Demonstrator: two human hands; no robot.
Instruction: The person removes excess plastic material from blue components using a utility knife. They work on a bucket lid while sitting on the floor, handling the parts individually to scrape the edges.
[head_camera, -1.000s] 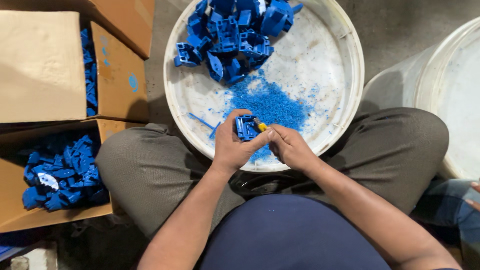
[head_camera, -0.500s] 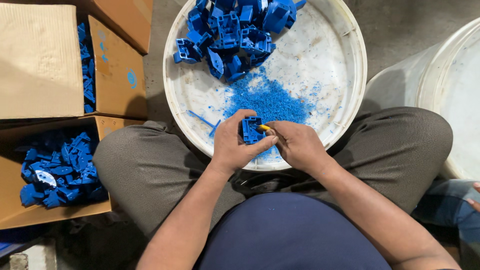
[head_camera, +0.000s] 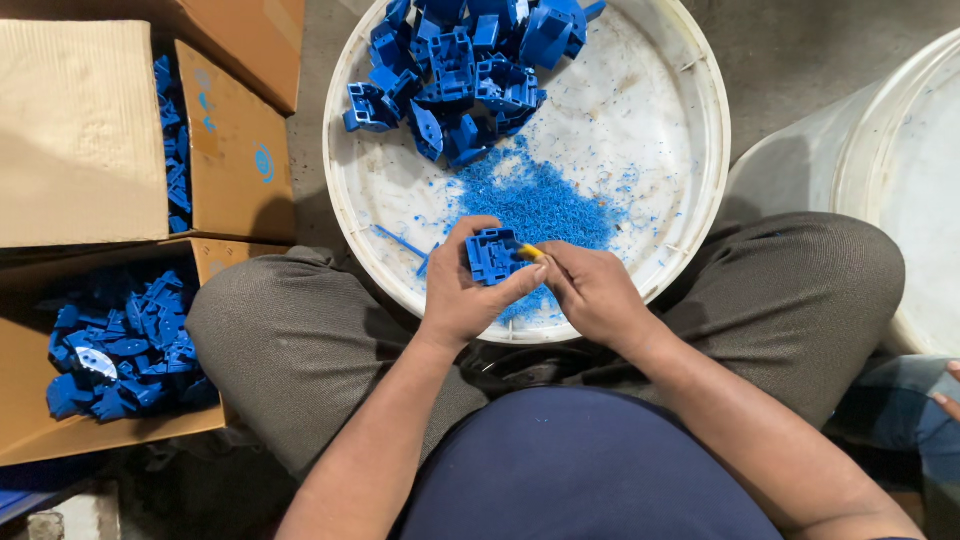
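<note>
While the left hand (head_camera: 462, 295) has its grip clenched on one ribbed, square blue plastic part (head_camera: 494, 255) over the near rim of one white tub (head_camera: 690, 120), the right hand (head_camera: 592, 292) pinches one yellow-handled tool (head_camera: 531, 252); two cardboard boxes (head_camera: 235, 150) stand left.

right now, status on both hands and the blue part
Left hand grips square blue plastic part. Right hand holds small yellow-handled tool against its edge. Nothing in the way.

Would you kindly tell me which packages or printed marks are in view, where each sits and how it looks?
Upper brown cardboard box: far left, flaps open, blue plastic parts inside.
Blue printed marks: on that box's brown side flap.
Lower brown cardboard box: left, beside the knee, open, holding blue plastic parts.
</note>
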